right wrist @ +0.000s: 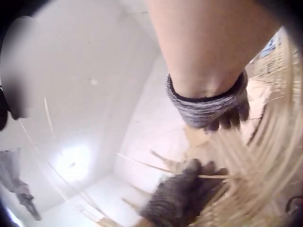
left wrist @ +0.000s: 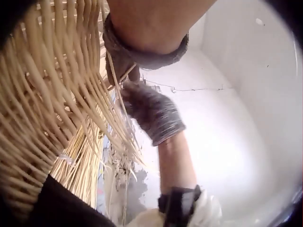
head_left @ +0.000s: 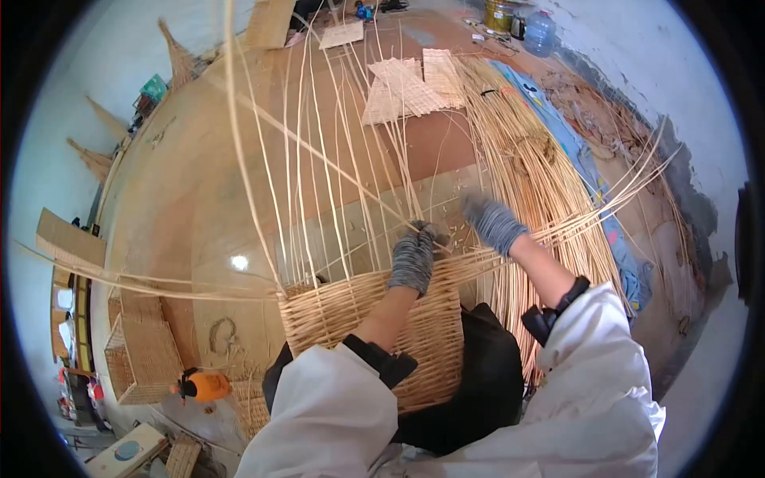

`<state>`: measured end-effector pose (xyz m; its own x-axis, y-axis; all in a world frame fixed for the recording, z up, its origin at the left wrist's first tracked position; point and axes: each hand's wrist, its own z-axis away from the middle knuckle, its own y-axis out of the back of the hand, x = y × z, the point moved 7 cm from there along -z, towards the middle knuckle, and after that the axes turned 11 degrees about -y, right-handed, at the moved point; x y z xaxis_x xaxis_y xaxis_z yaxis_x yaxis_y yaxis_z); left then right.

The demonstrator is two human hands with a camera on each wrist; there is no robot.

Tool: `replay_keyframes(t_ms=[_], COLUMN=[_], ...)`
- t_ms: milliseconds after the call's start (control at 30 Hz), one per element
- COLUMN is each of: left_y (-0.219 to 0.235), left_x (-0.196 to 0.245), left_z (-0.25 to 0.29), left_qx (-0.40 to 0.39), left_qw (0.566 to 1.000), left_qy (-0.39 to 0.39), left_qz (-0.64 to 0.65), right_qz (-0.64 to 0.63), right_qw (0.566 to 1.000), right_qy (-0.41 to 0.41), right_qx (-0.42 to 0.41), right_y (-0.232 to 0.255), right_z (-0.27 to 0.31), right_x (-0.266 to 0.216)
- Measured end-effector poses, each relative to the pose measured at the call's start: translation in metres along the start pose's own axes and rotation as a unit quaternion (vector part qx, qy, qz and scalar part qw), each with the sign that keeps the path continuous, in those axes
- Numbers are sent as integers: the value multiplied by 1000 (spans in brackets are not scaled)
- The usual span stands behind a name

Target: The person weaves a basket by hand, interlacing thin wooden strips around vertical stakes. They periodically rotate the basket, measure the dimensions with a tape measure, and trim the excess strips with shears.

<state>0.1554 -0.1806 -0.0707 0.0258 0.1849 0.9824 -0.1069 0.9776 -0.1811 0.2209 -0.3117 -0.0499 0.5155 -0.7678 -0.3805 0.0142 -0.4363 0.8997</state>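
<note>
A half-woven wicker basket (head_left: 351, 319) lies on my lap, and its bare upright stakes (head_left: 319, 159) fan away from me. My left hand (head_left: 420, 243), in a grey knit glove, curls over the basket's woven top edge and grips it. My right hand (head_left: 488, 217), gloved the same way, holds a bundle of loose weaving strands (head_left: 606, 213) that trails off to the right. The left wrist view shows the right glove (left wrist: 152, 113) beside the weave (left wrist: 42, 94). In the right wrist view the left glove (right wrist: 182, 198) sits below the right hand (right wrist: 222, 118); the fingertips are hidden.
A thick pile of wicker rods (head_left: 530, 163) lies on the floor to the right. Flat woven mats (head_left: 406, 88) lie farther off. Finished square baskets (head_left: 143, 350) and an orange object (head_left: 207, 386) are at the left. A water bottle (head_left: 540, 32) and a tin (head_left: 500, 14) stand at the far edge.
</note>
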Motion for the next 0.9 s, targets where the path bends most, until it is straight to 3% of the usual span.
replay_keyframes(t_ms=[33,67,133,233,267,300,333,367,433,500,567,633,733,767,800,867,900], left_y=[3,1,-7,-2,9,18,43,69,84,49,-4,-62,-56,-50,-31,41,61], left_x=[3,10,25,35,30,24,28,34,67,95,75,56,30,34,71,69,57], left_z=[-3,-3,-2,16,20,28,27,23,9,-17,-59,-85,-81,-73,-58,-47,-31], left_qx=[1,-30,-90,-80,-33,16,14,9,20,-70,-147,-269,-299,-302,-297,-199,-168], left_qw=[999,984,898,928,985,996,993,984,927,843,722,705,739,753,770,864,856], left_qy=[17,-4,-44,-132,-23,88,100,113,159,-33,-261,-96,-201,-221,-222,-150,-106], left_qz=[-42,-176,-429,-339,-169,9,-63,-134,-340,-533,-624,-649,-569,-541,-519,-437,-478], right_qz=[36,-14,-113,-89,-115,-142,-169,-92,69,27,14,36,78,87,78,57,51], right_qw=[992,985,950,965,959,951,943,961,970,975,959,944,928,924,920,913,908], right_qy=[15,-40,-155,-137,-144,-152,-162,-109,-6,-76,-171,-226,-266,-272,-278,-277,-271], right_qx=[-121,-167,-246,-204,-214,-227,-237,-237,-234,-206,-224,-238,-247,-254,-266,-293,-316], right_y=[-25,-32,-24,-15,-9,-1,5,7,5,3,6,2,-3,-7,-10,-13,-14], right_z=[-2,11,39,51,52,57,60,62,68,66,59,53,46,46,44,38,33], right_x=[-8,-3,-18,-20,-24,-31,-36,-47,-68,-72,-77,-78,-72,-71,-69,-64,-63])
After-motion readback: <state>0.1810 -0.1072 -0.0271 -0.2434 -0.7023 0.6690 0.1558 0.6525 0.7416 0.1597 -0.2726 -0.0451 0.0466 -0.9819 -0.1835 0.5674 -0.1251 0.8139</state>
